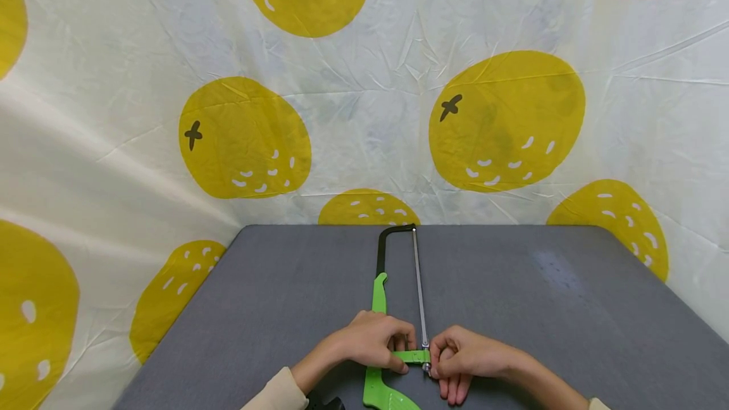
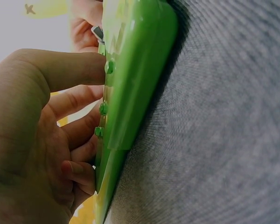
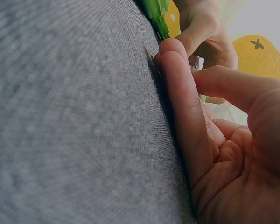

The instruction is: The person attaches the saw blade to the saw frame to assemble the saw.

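Note:
A hacksaw [image 1: 378,296] with a green handle and black front frame lies on the grey table, its far end pointing away from me. Its blade [image 1: 420,290] runs along the right side. My left hand [image 1: 378,339] reaches over the green frame and grips it around the near crosspiece [image 1: 411,357]; the left wrist view shows the fingers against the green body [image 2: 140,70]. With thumb and forefinger my right hand [image 1: 469,353] pinches at the small metal wing nut [image 1: 426,368] by the blade's near end. The right fingertips partly hide that nut.
The grey table [image 1: 285,283] spreads out on both sides of the saw. A pale curtain [image 1: 364,138] with yellow fruit prints hangs behind and to the sides. Something dark [image 1: 327,404] shows at the bottom edge by the left sleeve.

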Demonstrator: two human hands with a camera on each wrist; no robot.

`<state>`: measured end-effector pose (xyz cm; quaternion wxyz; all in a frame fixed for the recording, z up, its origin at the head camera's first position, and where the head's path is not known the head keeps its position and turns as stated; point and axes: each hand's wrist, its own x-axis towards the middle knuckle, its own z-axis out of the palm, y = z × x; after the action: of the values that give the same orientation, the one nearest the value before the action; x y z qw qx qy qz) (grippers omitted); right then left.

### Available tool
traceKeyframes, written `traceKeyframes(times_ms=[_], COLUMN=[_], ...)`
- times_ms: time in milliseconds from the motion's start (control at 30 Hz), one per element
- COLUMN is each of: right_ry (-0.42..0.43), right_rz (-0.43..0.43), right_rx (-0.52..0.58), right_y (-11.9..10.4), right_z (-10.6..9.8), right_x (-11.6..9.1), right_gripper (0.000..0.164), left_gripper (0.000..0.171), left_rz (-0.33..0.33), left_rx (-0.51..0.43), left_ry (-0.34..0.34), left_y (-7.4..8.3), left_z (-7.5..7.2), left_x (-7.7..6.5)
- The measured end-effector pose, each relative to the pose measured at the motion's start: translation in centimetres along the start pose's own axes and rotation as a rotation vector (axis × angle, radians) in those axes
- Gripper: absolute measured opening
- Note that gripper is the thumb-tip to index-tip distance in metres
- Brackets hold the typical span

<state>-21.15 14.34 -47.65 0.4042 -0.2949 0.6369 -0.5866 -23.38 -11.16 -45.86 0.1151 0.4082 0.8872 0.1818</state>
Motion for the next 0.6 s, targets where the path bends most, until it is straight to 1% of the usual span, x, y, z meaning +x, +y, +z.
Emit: traceKeyframes(times_ms=[600], right_ry=[0.005], right_rz=[0.002], right_rx=[0.004], right_y=[0.07], right_z=[0.1], right_x=[-0.04], right_gripper=[0.038], left_gripper=[0.019], left_rz=[0.006], left_rx=[0.005], left_ry=[0.009], left_y=[-0.05], left_z=[0.16], left_x=[-0.02])
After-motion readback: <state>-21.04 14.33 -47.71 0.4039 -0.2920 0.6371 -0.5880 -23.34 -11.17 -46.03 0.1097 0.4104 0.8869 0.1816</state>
